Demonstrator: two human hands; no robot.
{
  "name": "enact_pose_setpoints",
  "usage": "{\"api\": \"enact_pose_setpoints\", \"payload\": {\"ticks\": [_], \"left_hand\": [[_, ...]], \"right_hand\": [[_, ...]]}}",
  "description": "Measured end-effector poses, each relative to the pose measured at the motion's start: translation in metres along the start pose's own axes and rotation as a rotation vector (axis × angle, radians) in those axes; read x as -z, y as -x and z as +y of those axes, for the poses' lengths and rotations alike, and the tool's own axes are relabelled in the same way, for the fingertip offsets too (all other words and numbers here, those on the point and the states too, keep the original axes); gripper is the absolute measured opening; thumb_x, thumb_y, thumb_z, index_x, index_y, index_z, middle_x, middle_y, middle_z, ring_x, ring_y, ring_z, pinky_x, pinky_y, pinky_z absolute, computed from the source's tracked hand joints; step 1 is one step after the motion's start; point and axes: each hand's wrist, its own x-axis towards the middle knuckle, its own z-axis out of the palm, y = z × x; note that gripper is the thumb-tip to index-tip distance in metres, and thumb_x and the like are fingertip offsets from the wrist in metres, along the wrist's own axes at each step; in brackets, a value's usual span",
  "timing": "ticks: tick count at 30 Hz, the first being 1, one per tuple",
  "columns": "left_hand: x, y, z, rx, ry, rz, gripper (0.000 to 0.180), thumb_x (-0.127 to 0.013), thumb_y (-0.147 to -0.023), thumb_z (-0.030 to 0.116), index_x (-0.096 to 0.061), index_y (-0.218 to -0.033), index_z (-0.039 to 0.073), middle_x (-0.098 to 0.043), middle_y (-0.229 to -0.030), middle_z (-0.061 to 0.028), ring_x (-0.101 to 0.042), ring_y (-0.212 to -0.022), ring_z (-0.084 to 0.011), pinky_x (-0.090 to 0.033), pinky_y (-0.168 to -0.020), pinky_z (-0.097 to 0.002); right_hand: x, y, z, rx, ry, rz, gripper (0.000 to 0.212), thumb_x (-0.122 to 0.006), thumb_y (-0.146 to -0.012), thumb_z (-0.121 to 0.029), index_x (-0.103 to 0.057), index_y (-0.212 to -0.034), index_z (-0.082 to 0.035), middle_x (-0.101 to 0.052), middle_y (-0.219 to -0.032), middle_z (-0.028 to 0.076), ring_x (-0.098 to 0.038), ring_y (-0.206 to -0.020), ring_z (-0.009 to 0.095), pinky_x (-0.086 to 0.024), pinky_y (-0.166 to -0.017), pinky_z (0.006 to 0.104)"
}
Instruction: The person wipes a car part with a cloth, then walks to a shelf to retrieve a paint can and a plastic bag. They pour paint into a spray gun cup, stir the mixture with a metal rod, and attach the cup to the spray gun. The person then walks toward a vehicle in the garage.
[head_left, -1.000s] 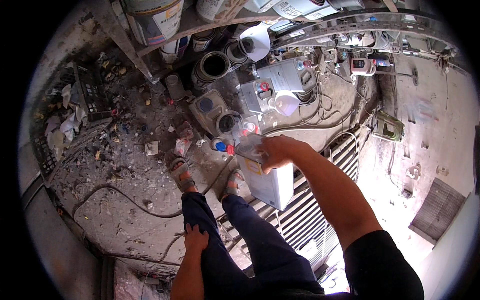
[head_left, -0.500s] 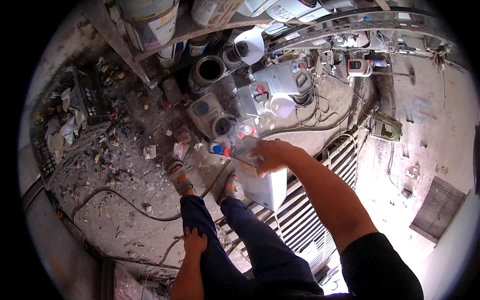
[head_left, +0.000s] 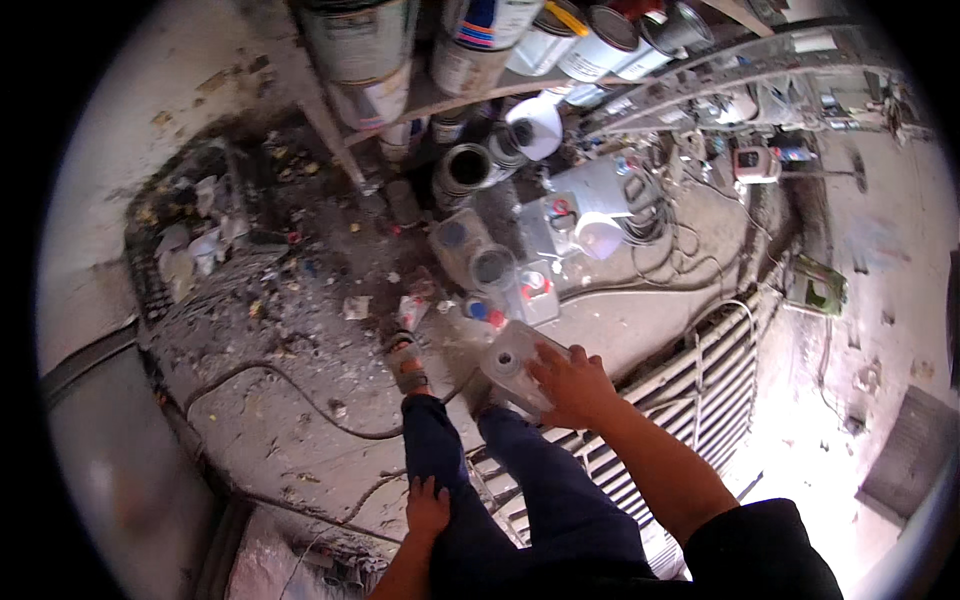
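A translucent white jerrycan (head_left: 510, 362) with an uncapped round mouth stands upright by my right foot. My right hand (head_left: 580, 388) is at its top on the handle side, fingers apart and some of them against the can; its far lower part is hidden by my hand and leg. My left hand (head_left: 428, 508) lies on my left trouser leg, fingers stretched, holding nothing. Just beyond the jerrycan, a blue cap (head_left: 477, 310) and a red cap (head_left: 496, 318) lie on the floor, close to a clear round container (head_left: 493, 268).
More jerrycans (head_left: 550, 222), a white funnel (head_left: 600, 236) and an open dark tin (head_left: 466, 168) stand ahead under a shelf of paint tins (head_left: 600, 45). A hose (head_left: 290, 375) crosses the littered floor. A slatted metal grate (head_left: 690, 390) lies right; a crate of rubbish (head_left: 205, 240) is left.
The jerrycan has come down from a tilted, held position to upright. My right hand's fingers have loosened and spread. The left hand stays on my leg, while the view has shifted.
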Motion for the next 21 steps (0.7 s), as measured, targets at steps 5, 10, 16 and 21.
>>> {"api": "enact_pose_setpoints", "payload": {"ticks": [5,10,16,21], "left_hand": [[0.064,0.047,0.056,0.093,-0.018,0.051,0.060,-0.054,-0.083,0.043,-0.047,-0.132,0.009,-0.030,-0.143,-0.0258,-0.033,-0.127,-0.0454,-0.038,-0.099,-0.0533],[0.073,0.046,0.034,0.174,0.105,-0.020,0.060,-0.055,-0.082,0.043,-0.048,-0.131,0.010,-0.027,-0.145,-0.0244,-0.029,-0.129,-0.0457,-0.038,-0.099,-0.0528],[0.100,0.036,0.013,0.233,0.215,-0.072,0.058,-0.056,-0.081,0.042,-0.049,-0.130,0.012,-0.030,-0.145,-0.0220,-0.033,-0.127,-0.0436,-0.038,-0.100,-0.0513],[0.103,0.036,0.002,0.254,0.324,-0.017,0.055,-0.057,-0.081,0.041,-0.052,-0.127,0.012,-0.033,-0.143,-0.0218,-0.036,-0.125,-0.0421,-0.039,-0.099,-0.0508]], "right_hand": [[-0.026,-0.010,-0.032,0.057,-0.020,0.102,0.083,-0.075,-0.060,-0.037,-0.044,-0.135,-0.021,-0.032,-0.146,0.012,-0.045,-0.113,0.042,-0.043,-0.086,0.0556],[-0.041,-0.058,-0.084,0.070,-0.077,0.186,0.085,-0.075,-0.061,-0.038,-0.041,-0.136,-0.020,-0.029,-0.147,0.012,-0.042,-0.117,0.045,-0.041,-0.089,0.0583],[-0.029,-0.151,-0.133,0.026,-0.087,0.309,0.087,-0.076,-0.062,-0.038,-0.038,-0.137,-0.020,-0.026,-0.147,0.013,-0.040,-0.119,0.046,-0.040,-0.089,0.0608],[-0.009,-0.233,-0.171,-0.052,-0.116,0.389,0.087,-0.075,-0.064,-0.038,-0.035,-0.139,-0.023,-0.015,-0.150,0.019,-0.037,-0.123,0.047,-0.040,-0.092,0.0587]]}}
